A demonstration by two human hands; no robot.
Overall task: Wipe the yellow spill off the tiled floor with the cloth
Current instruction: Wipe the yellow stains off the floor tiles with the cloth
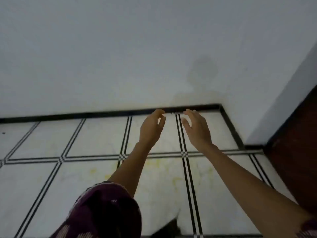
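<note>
Faint yellow spill marks (175, 182) streak the white floor tiles (96, 136) in front of me, partly hidden under my forearms. My left hand (151, 128) is stretched out above the floor near the wall, fingers curled loosely and apart, holding nothing. My right hand (197, 129) is raised beside it, palm turned inward, fingers spread, also holding nothing. A small gap separates the two hands. I cannot make out a cloth for certain; a dark blurred shape (171, 227) lies at the bottom edge.
A white wall (120, 57) with a black skirting strip (103, 115) runs across behind the hands. A dark brown door or panel (295, 152) stands at the right. My purple patterned sleeve (104, 212) fills the lower left. Black double lines divide the tiles.
</note>
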